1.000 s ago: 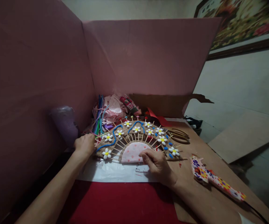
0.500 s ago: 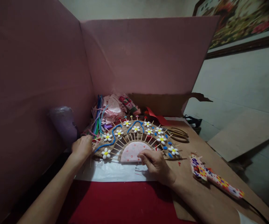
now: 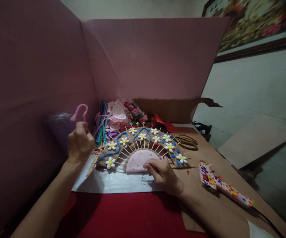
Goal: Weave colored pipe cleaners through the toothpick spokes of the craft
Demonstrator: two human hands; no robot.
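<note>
My left hand [image 3: 80, 142] is raised left of the fan, its fingers pinched on a pink pipe cleaner [image 3: 79, 108] that loops above them and looks fuzzy. A fan-shaped craft piece [image 3: 117, 152] of brown twine and thin sticks lies ahead, decorated with white-and-yellow flowers, blue dots and wavy blue strands. Over the lower edge of its pink dotted half-circle [image 3: 135, 162] rests my right hand [image 3: 165, 175], fingers closed; what lies between the fingertips is hidden. Small coloured pieces tip some sticks at the top.
Behind the fan are a bundle of coloured pipe cleaners [image 3: 101, 127] and crumpled pink material [image 3: 118, 114]. Scissors [image 3: 189, 141] lie to the right, near a flower-patterned glue gun [image 3: 223, 186] with a cord. Pink panels [image 3: 153, 59] stand behind and at left.
My left hand has risen and moved left from the fan's left end, and the pink pipe cleaner now shows above its fingers. My right hand stays at the half-circle.
</note>
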